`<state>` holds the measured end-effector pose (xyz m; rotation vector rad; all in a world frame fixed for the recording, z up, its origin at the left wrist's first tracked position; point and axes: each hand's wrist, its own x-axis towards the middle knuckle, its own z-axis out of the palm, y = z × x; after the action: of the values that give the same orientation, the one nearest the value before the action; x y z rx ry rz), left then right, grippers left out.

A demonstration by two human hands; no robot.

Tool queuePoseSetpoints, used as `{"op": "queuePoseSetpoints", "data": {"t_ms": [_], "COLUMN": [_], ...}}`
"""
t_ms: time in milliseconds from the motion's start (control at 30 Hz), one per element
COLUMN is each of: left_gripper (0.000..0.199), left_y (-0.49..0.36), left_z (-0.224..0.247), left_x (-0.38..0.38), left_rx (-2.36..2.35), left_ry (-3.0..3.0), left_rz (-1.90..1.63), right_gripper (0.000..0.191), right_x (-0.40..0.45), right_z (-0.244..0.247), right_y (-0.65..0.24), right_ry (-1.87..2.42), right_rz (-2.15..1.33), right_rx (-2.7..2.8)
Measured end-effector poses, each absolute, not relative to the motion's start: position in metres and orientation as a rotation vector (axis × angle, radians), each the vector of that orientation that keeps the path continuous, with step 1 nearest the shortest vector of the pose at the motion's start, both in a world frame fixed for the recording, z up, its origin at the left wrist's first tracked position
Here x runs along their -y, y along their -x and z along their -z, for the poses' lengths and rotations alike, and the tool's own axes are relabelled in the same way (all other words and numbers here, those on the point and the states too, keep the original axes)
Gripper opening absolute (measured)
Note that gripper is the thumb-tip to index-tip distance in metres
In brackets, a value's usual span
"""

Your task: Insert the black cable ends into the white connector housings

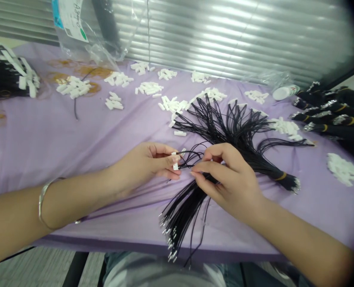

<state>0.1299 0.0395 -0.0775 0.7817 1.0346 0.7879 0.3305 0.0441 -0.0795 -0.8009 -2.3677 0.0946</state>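
Between the thumb and fingers of my left hand (pixel 157 161) is a small white connector (pixel 175 161), with black wires running from its right side. My right hand (pixel 224 175) is closed in a pinch just right of it, at a thin black wire (pixel 190 166). Below the right hand lies a loose bundle of black wires (pixel 188 207) with silver metal tips toward the table's front edge. Behind the right hand spreads a larger black wire bundle (pixel 242 147), tied with a yellow band (pixel 280 176) near its right end.
Piles of white connectors (pixel 149 88) dot the purple cloth (pixel 105 131). Banded black bundles (pixel 329 115) and a white round container (pixel 285 92) are at right. More wires with white connectors (pixel 6 71) lie left. A clear plastic bag (pixel 90 32) stands behind, before blinds.
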Motion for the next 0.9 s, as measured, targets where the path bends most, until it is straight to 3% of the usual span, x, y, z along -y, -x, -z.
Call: {"op": "queuePoseSetpoints", "data": {"t_ms": [900], "left_gripper": [0.01], "left_y": [-0.13], "left_z": [0.0788], "left_x": [-0.0394], "left_rx": [-1.052], "left_ry": [-0.864], "left_rz": [-0.798], "right_gripper": [0.008], "right_x": [-0.047], "right_z": [0.0751], "right_y": [-0.3307], "right_ry": [0.886], "right_rz": [-0.054], "right_rx": [2.269]}}
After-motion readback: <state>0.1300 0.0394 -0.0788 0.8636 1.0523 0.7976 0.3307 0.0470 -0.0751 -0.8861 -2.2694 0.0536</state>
